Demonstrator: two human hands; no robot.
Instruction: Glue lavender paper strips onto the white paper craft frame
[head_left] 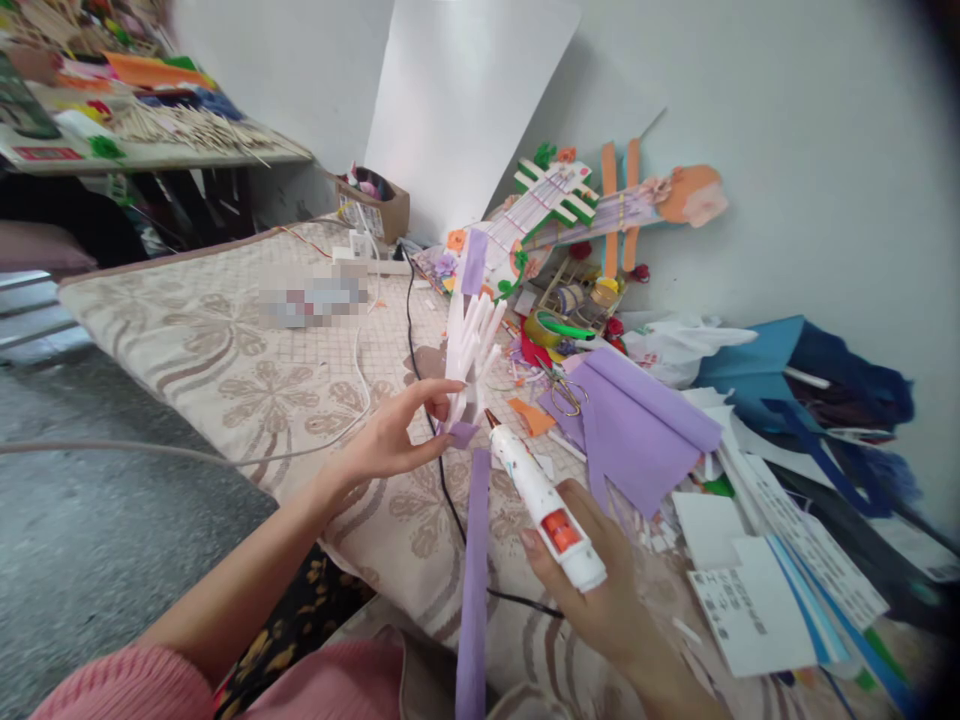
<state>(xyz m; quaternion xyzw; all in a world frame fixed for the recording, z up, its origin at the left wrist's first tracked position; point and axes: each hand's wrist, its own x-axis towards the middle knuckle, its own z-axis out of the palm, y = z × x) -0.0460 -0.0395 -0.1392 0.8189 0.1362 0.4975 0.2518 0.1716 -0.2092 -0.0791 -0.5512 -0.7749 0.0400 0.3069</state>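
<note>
My left hand [401, 425] pinches a fan-shaped white piece [469, 350] made of several thin strips, with purple paper at its lower end. My right hand [589, 565] is wrapped round a white hot glue gun [536, 490] with a red-orange part near its back. The gun's nozzle points up and left, close to the lower right side of the white piece; whether they touch I cannot tell. Below them a long purple paper strip [474, 580] runs down toward my lap. Another purple piece [473, 262] stands at the top of the white strips.
Purple crepe paper [645, 420] lies to the right, with scissors [562, 388] at its left edge. Decorated paper instruments [555, 200] lean against the wall. White cards [750, 600] are at the lower right. A black cable [450, 490] crosses the patterned tablecloth [262, 390].
</note>
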